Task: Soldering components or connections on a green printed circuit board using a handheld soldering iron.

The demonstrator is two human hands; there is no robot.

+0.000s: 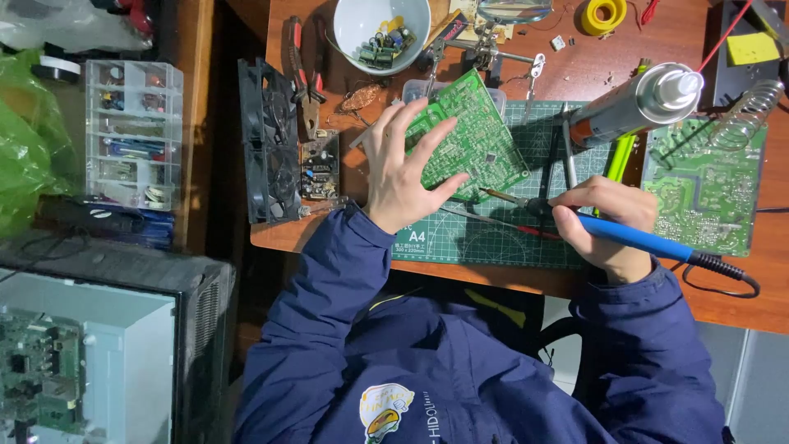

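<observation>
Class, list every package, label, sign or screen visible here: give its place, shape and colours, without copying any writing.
Spray can: upper right of desk, lying tilted, silver cylinder, orange band.
Cutting mat: desk centre, green grid, white printed marks at its near edge.
Jacket badge: bottom centre, yellow-white emblem on navy.
</observation>
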